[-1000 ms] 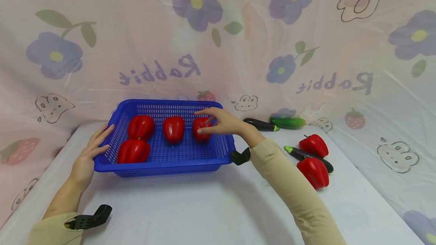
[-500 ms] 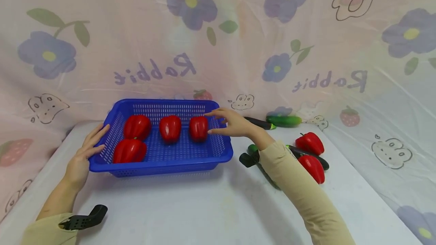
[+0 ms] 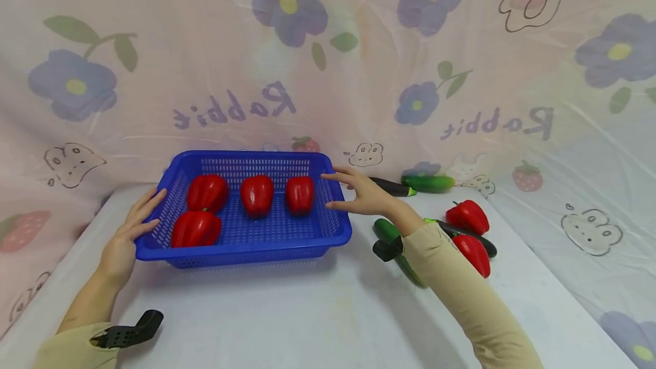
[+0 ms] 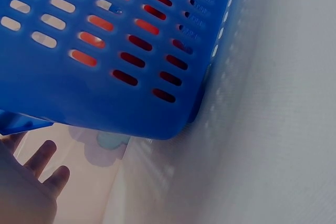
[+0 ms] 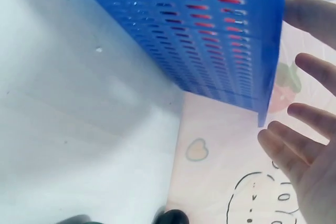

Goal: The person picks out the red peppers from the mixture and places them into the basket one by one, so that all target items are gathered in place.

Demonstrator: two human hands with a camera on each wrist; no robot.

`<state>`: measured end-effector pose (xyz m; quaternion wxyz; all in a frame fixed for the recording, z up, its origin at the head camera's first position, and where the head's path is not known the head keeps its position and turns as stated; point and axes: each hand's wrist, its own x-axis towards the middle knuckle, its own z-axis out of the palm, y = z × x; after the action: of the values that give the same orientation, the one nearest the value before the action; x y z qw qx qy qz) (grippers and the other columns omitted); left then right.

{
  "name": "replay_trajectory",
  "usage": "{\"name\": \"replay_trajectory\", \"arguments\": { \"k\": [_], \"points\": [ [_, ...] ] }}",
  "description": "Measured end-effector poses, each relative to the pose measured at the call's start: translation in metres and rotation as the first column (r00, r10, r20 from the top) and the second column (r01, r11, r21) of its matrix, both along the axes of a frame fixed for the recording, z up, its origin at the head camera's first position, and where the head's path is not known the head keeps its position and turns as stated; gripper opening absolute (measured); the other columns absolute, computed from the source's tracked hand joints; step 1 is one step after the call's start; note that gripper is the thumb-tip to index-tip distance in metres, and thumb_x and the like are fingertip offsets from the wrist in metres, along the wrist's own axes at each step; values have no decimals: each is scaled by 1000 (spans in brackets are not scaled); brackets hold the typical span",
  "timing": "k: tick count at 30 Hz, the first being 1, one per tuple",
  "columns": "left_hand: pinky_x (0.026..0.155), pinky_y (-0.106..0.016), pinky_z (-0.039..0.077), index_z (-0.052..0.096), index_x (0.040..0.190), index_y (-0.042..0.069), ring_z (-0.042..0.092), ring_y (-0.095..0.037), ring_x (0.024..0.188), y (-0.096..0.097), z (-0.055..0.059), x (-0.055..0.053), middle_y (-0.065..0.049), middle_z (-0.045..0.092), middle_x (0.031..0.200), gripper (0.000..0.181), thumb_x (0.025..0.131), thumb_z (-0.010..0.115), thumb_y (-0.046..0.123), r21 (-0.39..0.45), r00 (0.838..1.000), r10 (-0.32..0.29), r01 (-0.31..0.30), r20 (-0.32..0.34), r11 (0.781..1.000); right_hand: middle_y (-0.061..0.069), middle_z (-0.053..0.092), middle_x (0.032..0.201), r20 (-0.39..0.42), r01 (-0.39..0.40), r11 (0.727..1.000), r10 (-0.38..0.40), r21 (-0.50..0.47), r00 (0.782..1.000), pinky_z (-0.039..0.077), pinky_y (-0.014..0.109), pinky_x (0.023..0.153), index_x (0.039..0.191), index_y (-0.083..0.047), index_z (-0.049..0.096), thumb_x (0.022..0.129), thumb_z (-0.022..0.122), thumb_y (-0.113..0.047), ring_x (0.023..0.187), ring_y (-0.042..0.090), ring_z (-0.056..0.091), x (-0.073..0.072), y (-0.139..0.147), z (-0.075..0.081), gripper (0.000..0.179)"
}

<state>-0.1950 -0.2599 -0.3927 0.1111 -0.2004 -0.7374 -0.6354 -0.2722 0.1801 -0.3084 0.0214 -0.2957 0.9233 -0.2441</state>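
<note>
A blue plastic basket (image 3: 241, 250) with slotted walls stands on the white table, holding several red bell peppers (image 3: 257, 195). My left hand (image 3: 119, 249) rests its extended fingers on the basket's left rim; in the left wrist view its fingers (image 4: 39, 158) show beyond the blue wall. At the right rim is my right hand (image 3: 366, 195), fingers spread and nothing in its grasp. The right wrist view shows those fingers (image 5: 310, 69) beside the rim, the thumb closest; whether it touches cannot be told.
Right of the basket lie a cucumber (image 3: 410, 269), partly under the right forearm, two bell peppers (image 3: 467, 216) and an eggplant (image 3: 484, 242). Farther back are another eggplant (image 3: 392, 187) and a cucumber (image 3: 427, 183). A patterned curtain (image 3: 338, 90) hangs behind the table.
My right hand has moved off the rightmost bell pepper in the basket, rightward to the rim. The cucumber by the right forearm has come into view. My left hand stays at the left rim.
</note>
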Motion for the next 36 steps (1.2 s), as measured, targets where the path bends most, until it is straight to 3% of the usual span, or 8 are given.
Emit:
{"name": "replay_trajectory", "arguments": {
  "k": [4, 14, 22, 36],
  "points": [
    [98, -5, 12, 28, 152, 16, 7, 2, 141, 0, 0, -1, 9, 12, 160, 50, 103, 22, 10, 7, 1000, -6, 6, 4, 1000, 17, 26, 156, 4, 12, 1000, -12, 3, 1000, 44, 51, 99, 145, -20, 43, 85, 70, -36, 139, 35, 34, -1, 5, -3, 68],
    [100, -5, 13, 29, 151, 15, 6, -1, 143, 4, 5, -4, 8, 12, 160, 49, 103, 23, 11, 39, 1000, -10, 10, 11, 999, 13, 27, 156, -6, 79, 997, -79, 17, 997, 45, 50, 98, 144, -19, 45, 88, 67, -40, 136, 35, 39, -1, 27, 8, 64],
    [98, -5, 14, 28, 152, 17, 6, -1, 141, 1, 0, -1, 9, 11, 160, 49, 103, 22, 12, 28, 999, -19, 18, 38, 999, 16, 25, 156, 1, 87, 996, -88, 34, 996, 40, 52, 103, 145, -18, 44, 89, 65, -41, 141, 37, 29, 1, 46, 2, 64],
    [96, -4, 18, 28, 152, 19, 6, -2, 142, 1, 1, -2, 10, 11, 160, 49, 103, 21, 13, 25, 999, -14, 12, 43, 1000, 20, 29, 154, -54, 133, 989, -130, 62, 990, 45, 53, 96, 144, -17, 45, 87, 69, -36, 136, 40, 34, 4, 90, -4, 65]
  ]
}}
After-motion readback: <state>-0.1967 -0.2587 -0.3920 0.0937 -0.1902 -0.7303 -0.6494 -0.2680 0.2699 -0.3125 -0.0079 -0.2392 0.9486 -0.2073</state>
